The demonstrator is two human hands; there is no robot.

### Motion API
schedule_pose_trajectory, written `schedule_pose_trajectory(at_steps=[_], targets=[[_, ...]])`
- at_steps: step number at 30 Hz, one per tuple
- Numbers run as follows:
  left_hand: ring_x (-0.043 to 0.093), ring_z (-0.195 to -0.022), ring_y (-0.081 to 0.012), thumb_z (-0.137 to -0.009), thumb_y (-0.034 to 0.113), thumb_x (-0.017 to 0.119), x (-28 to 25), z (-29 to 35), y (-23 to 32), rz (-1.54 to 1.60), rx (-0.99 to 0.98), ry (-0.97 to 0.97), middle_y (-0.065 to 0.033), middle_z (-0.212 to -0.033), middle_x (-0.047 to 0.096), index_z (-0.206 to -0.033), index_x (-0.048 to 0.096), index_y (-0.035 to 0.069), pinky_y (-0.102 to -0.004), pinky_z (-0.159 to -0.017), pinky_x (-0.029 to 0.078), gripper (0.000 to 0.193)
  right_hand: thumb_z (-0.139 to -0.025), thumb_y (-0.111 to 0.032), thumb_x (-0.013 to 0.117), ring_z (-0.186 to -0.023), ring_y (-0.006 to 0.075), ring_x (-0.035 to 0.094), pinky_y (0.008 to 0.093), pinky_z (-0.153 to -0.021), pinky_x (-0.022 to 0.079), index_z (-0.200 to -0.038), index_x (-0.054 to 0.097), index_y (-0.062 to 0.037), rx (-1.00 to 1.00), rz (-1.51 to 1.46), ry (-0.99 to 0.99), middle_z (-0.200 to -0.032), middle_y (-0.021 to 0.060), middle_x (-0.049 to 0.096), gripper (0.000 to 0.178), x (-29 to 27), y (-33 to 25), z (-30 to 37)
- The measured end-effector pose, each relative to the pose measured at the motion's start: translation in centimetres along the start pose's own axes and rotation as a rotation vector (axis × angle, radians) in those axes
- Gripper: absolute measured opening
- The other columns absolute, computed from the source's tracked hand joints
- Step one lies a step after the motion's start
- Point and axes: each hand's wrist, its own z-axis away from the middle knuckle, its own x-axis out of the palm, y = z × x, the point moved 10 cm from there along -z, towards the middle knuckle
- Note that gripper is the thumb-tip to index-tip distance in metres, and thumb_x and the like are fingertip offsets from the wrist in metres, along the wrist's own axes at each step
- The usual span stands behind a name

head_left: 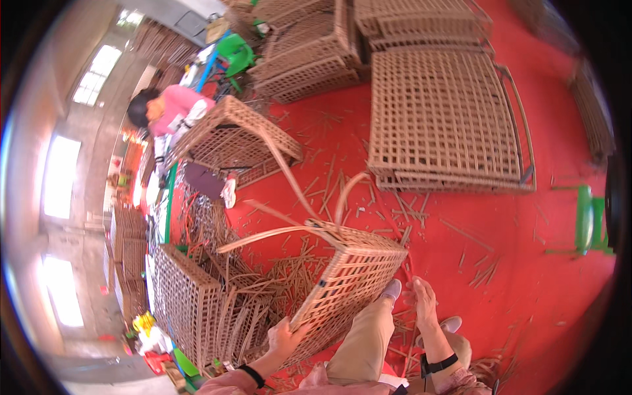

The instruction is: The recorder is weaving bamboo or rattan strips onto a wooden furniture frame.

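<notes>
My left hand (286, 339) is closed round the near edge of a brown woven rattan-like frame (359, 280) with an open lattice. This frame stands tilted in front of my legs. Several long loose strips (266, 236) stick out from its far top corner, curving up and to the left. My right hand (424, 301) is raised to the right of the frame, above the floor, with its fingers stretched out. It appears to hold nothing and stays apart from the frame. Dark bands circle both my wrists.
Strip offcuts litter the red floor (454, 220). Large woven pieces (441, 118) stand at the far right, others (187, 296) at the left. A person in pink (181, 105) bends over another woven frame (247, 148). A green stool (584, 220) stands far right.
</notes>
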Motion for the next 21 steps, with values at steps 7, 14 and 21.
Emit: schedule_pose_trajectory(at_steps=[7, 14, 21], targets=[[0.068, -0.078, -0.0426, -0.085, 0.064, 0.063, 7.3, 6.9, 3.1, 0.060, 0.201, -0.093, -0.0250, -0.083, 0.067, -0.091, 0.063, 0.003, -0.0521, -0.066, 0.052, 0.061, -0.097, -0.043, 0.061, -0.080, 0.0225, 0.068, 0.0412, -0.069, 0.058, -0.111, 0.060, -0.0134, 0.178, -0.107, 0.042, -0.096, 0.0036, 0.066, 0.033, 1.9, -6.4, 5.3], [0.069, -0.086, -0.0416, -0.085, 0.062, 0.062, 9.4, 9.8, 4.3, 0.054, 0.260, -0.070, -0.0231, -0.089, 0.070, -0.096, 0.067, 0.001, -0.0523, -0.074, 0.054, 0.062, -0.090, -0.058, 0.064, -0.089, 0.0273, 0.062, 0.0451, -0.073, 0.058, -0.124, 0.052, -0.0081, 0.196, 0.151, 0.060, -0.110, 0.0111, 0.058, 0.061, -0.6, -10.0, 6.1], [0.068, -0.085, -0.0388, -0.085, 0.040, 0.068, -2.0, 17.9, 11.1, 0.106, 0.405, 0.011, -0.0202, -0.088, 0.070, -0.097, 0.066, 0.003, -0.0490, -0.073, 0.054, 0.039, -0.091, -0.061, 0.060, -0.096, 0.0297, 0.063, 0.0566, -0.081, 0.054, -0.128, 0.051, -0.0096, 0.502, 0.069, -0.153, -0.114, 0.0127, 0.058, 0.064, -2.2, -13.7, 7.3]])
